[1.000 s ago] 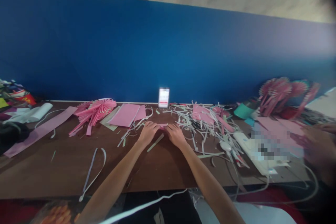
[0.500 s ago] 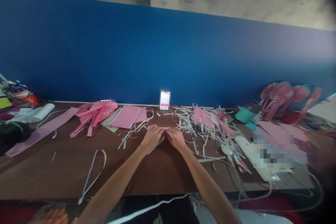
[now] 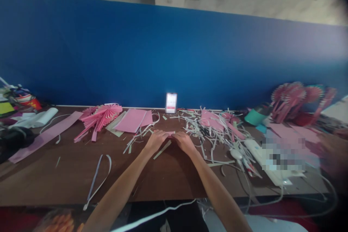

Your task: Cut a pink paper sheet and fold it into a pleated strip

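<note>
A narrow folded piece of pink paper [image 3: 171, 134] lies between my two hands at the middle of the table. My left hand [image 3: 157, 140] is closed on its left end, and my right hand [image 3: 183, 140] grips its right end. Both hands rest low near the tabletop, and my fingers hide most of the paper. Just below them lies a pale green paper strip [image 3: 162, 150]. Beyond my left hand are flat pink sheets [image 3: 132, 120]. Pleated pink paper fans [image 3: 104, 116] lie farther left.
A heap of white paper strips [image 3: 208, 141] spreads to the right. Behind my hands a phone [image 3: 171, 103] leans on the blue partition [image 3: 174, 54]. At right are a white power strip [image 3: 262, 161], a green roll [image 3: 255, 115], more pink fans [image 3: 290, 98] and another person's blurred hand [image 3: 335, 148].
My hands have drawn slightly apart, and more of the pink paper shows between them. The green strip below is more exposed. The view has shifted slightly.
</note>
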### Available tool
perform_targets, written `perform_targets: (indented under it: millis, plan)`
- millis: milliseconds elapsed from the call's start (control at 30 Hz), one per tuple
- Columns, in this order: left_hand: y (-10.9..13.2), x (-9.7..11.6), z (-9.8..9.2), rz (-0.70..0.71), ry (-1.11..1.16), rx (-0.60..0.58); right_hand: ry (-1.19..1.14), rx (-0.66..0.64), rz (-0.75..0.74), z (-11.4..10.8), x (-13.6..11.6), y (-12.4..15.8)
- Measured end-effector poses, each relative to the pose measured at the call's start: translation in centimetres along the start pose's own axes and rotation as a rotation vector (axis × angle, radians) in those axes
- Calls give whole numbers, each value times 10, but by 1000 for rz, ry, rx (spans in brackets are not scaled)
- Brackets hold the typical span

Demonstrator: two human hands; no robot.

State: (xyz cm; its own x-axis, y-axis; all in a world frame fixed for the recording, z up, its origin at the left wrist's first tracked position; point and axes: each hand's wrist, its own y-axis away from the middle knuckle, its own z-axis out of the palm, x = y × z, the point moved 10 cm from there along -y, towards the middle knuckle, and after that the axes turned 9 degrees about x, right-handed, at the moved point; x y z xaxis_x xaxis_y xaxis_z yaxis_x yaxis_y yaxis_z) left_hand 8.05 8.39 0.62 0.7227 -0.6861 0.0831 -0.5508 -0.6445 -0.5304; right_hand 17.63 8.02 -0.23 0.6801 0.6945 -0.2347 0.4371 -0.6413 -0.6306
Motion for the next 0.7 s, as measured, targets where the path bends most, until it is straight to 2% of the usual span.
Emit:
perform_targets:
  millis: [200,400,567,700]
  plan:
    - [2,-5,1,7,56,-3,-5,22,76,-5,11,1]
    - [2,-9,-3,-11,179,20,-18,-5,11,-4,11,1]
    - [3,-21,-11,-94,299,44,139,-24,87,-7,27,4]
    - [4,-22,-12,-87,315,27,249,4,142,-17,30,5]
